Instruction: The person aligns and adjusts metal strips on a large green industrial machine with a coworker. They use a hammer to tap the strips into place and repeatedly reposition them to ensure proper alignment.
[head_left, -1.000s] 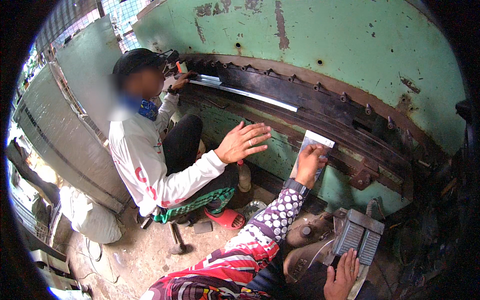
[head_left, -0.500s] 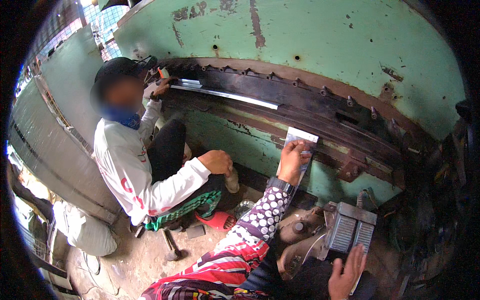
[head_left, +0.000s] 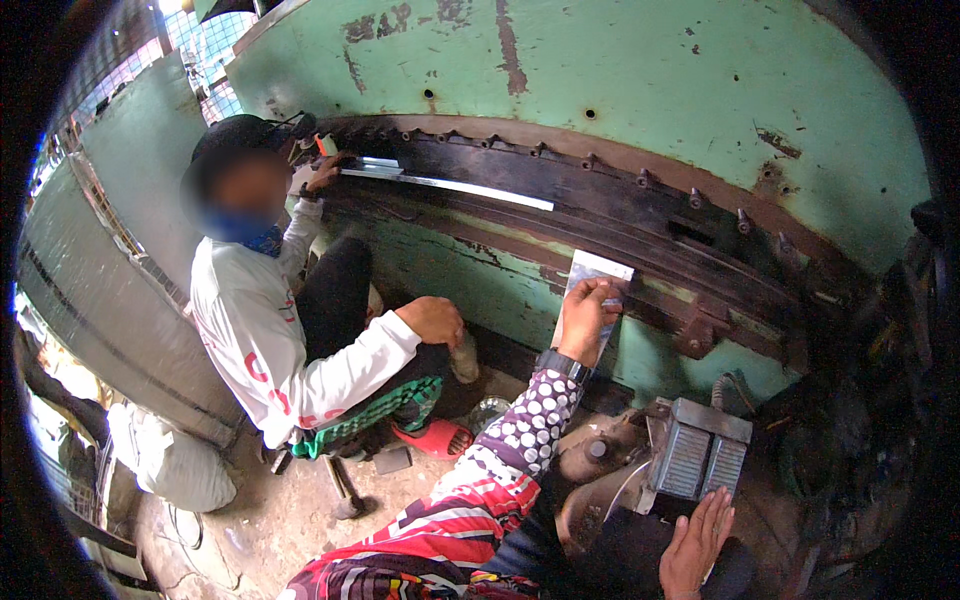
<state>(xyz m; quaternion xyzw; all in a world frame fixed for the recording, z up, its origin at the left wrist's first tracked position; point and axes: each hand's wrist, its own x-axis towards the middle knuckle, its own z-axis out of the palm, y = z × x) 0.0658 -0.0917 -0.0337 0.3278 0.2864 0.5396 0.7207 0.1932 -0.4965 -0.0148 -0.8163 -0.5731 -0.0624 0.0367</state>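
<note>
My left hand (head_left: 585,325) is closed on a narrow piece of shiny sheet metal (head_left: 592,263) in front of the machine's lower beam. The piece runs down behind my wrist, where part of it is hidden. At the lower right my right hand (head_left: 697,545) lies with fingers stretched out, just below a ribbed double foot pedal (head_left: 690,462). A thin bright edge shows beside its palm; I cannot make out what it belongs to. A long bright metal strip (head_left: 480,191) sits along the dark jaw of the green bending machine (head_left: 660,70).
On the left a co-worker in a white shirt (head_left: 265,350) squats, one hand at the strip's far end. A hammer (head_left: 343,490) lies on the floor near a red sandal (head_left: 435,438). A white sack (head_left: 175,460) and large metal sheets (head_left: 130,230) stand further left.
My right hand has shifted slightly and its fingers have come closer together. My left hand keeps its hold on the sheet metal, nearly in place. The co-worker has barely moved.
</note>
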